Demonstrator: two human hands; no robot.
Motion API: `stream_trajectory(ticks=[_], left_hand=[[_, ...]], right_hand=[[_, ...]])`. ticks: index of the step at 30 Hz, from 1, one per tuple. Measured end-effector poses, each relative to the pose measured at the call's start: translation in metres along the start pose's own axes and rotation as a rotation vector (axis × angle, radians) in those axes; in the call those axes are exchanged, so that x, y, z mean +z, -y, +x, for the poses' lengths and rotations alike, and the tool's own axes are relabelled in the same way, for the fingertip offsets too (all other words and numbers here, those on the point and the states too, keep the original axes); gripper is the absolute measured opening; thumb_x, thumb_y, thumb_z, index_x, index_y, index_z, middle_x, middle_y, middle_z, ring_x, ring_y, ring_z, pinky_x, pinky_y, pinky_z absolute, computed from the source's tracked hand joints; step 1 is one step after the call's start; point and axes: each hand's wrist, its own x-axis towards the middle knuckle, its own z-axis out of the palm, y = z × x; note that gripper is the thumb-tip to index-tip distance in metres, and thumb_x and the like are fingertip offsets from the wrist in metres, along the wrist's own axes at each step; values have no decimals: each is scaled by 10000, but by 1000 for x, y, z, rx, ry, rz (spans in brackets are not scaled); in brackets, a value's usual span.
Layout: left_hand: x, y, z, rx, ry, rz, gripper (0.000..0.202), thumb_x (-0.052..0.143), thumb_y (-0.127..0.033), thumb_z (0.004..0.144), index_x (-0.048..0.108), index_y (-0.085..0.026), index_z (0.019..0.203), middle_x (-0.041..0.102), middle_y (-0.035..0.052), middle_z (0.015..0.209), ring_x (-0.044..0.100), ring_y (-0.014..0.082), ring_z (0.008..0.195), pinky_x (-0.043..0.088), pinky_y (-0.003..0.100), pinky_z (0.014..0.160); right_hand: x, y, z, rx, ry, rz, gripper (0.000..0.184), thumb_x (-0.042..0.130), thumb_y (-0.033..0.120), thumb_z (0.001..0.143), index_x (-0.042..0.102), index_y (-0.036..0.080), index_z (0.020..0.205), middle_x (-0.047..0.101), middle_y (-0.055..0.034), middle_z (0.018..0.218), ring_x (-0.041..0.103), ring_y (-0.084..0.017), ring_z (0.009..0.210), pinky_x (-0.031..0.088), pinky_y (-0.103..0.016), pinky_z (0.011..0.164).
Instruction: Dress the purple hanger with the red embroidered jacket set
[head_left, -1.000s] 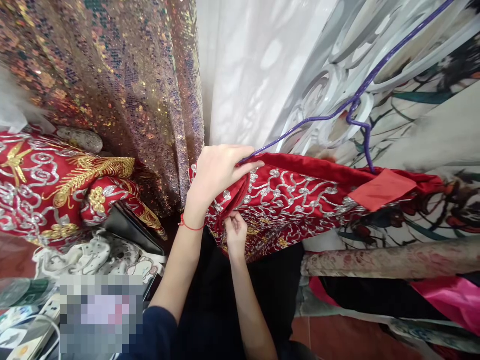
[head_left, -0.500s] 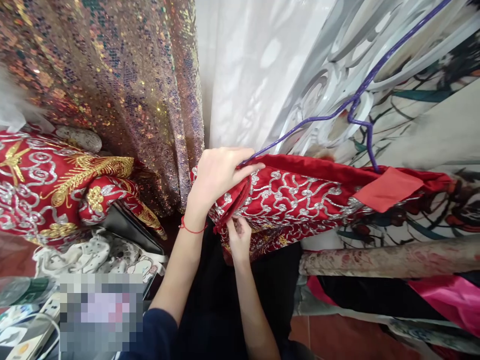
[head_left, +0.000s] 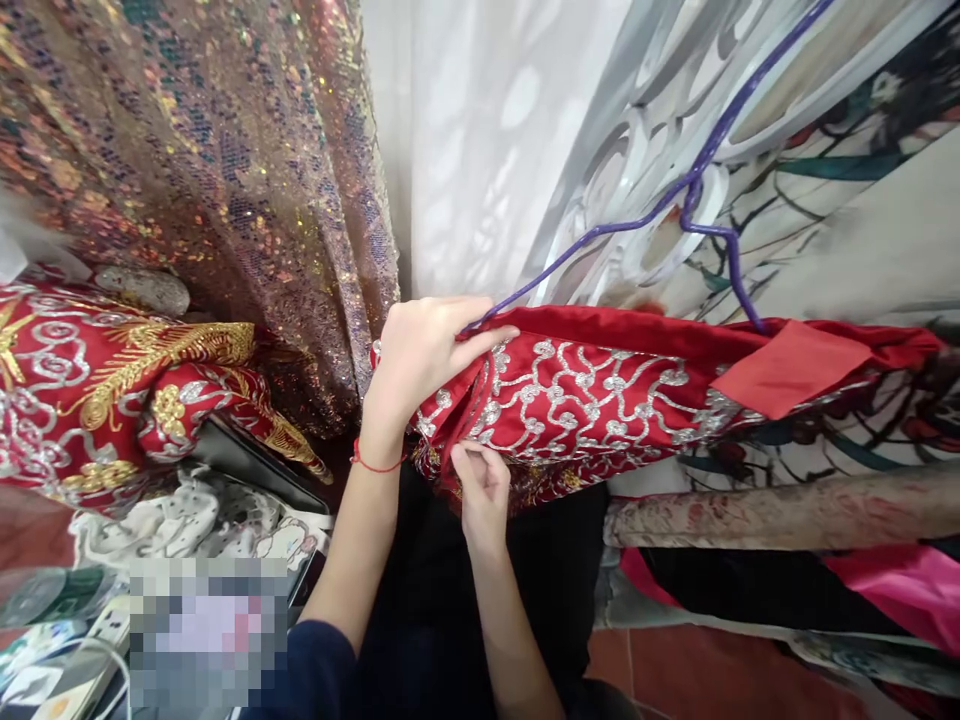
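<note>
A red garment point(head_left: 600, 395) with silver swirl embroidery hangs on a purple wire hanger point(head_left: 675, 205). My left hand point(head_left: 420, 350), with a red string at its wrist, is closed on the garment's left shoulder end, right where the hanger's tip goes in. Just below it, my right hand point(head_left: 480, 485) pinches the red fabric at the garment's lower left edge. A plain red patch point(head_left: 787, 365) sticks out on the garment's right side.
A sequinned copper fabric point(head_left: 225, 170) hangs at the left, a white curtain point(head_left: 480, 150) behind. Another red and gold embroidered garment point(head_left: 112, 390) lies at the left over a black case point(head_left: 255, 465). A fabric roll point(head_left: 780, 515) and pink cloth point(head_left: 900, 595) sit lower right.
My right hand has shifted slightly right along the lower edge and re-pinched the fabric. The left hand has kept its hold on the shoulder end, and the view has drifted slightly.
</note>
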Motion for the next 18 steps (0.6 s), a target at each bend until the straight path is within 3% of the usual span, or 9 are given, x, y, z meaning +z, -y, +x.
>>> stream_trajectory(ticks=[6, 9, 10, 12, 14, 15, 16, 17, 18], left_hand=[[-2, 3, 6, 13, -56, 38, 423, 536, -507, 982, 673, -191, 737, 600, -2, 640, 547, 130, 609, 345, 277, 584], [-9, 4, 5, 3, -130, 19, 323, 612, -512, 937, 706, -204, 915, 664, 38, 842, 603, 176, 825, 450, 313, 749], [-10, 3, -1, -15, -194, -8, 313, 641, -510, 918, 702, -213, 995, 676, 57, 948, 603, 196, 929, 465, 334, 824], [-6, 0, -26, -101, -429, -96, 289, 654, -459, 920, 674, -231, 1096, 662, 70, 1088, 577, 210, 1062, 463, 361, 931], [6, -2, -65, -262, -761, -209, 151, 569, -327, 977, 658, -226, 1047, 654, 39, 1002, 593, 171, 980, 471, 340, 911], [14, -2, -87, -405, -863, -262, 119, 540, -268, 988, 648, -217, 981, 631, 12, 900, 588, 135, 845, 475, 299, 827], [23, -1, -109, -550, -838, -293, 102, 543, -234, 978, 636, -208, 946, 616, -3, 859, 566, 113, 755, 459, 263, 737], [31, 1, -129, -620, -686, -348, 105, 542, -213, 962, 625, -200, 899, 604, -12, 810, 550, 109, 705, 441, 246, 678], [38, 2, -145, -611, -442, -424, 106, 543, -195, 938, 614, -194, 861, 593, -18, 762, 540, 110, 672, 432, 242, 655]], right_hand=[[0, 19, -2, 19, 114, -64, 231, 747, 404, 812, 725, 179, 861, 748, -37, 840, 697, -155, 813, 563, -274, 808], [2, 22, -6, 31, 167, -32, 253, 727, 428, 839, 679, 180, 852, 730, -17, 756, 670, -116, 650, 542, -221, 646], [3, 21, -7, 66, 195, -3, 274, 711, 450, 853, 658, 181, 866, 724, -11, 724, 640, -100, 557, 508, -204, 554], [4, 18, -10, 157, 259, 52, 314, 678, 492, 877, 624, 185, 913, 713, 5, 665, 529, -70, 370, 390, -185, 388], [4, 15, -11, 224, 286, 72, 343, 667, 516, 883, 617, 183, 948, 703, 19, 625, 425, -52, 268, 287, -180, 303], [3, 14, -10, 238, 284, 67, 354, 674, 520, 876, 624, 179, 955, 697, 23, 611, 398, -47, 249, 262, -178, 283], [2, 14, -9, 242, 281, 53, 363, 685, 523, 866, 637, 174, 955, 697, 23, 611, 392, -45, 246, 255, -175, 273], [1, 14, -7, 239, 277, 38, 371, 699, 524, 851, 652, 170, 951, 702, 18, 622, 406, -45, 258, 265, -172, 271], [0, 14, -5, 227, 267, 27, 378, 716, 525, 832, 668, 168, 945, 708, 13, 641, 431, -48, 279, 296, -171, 279]])
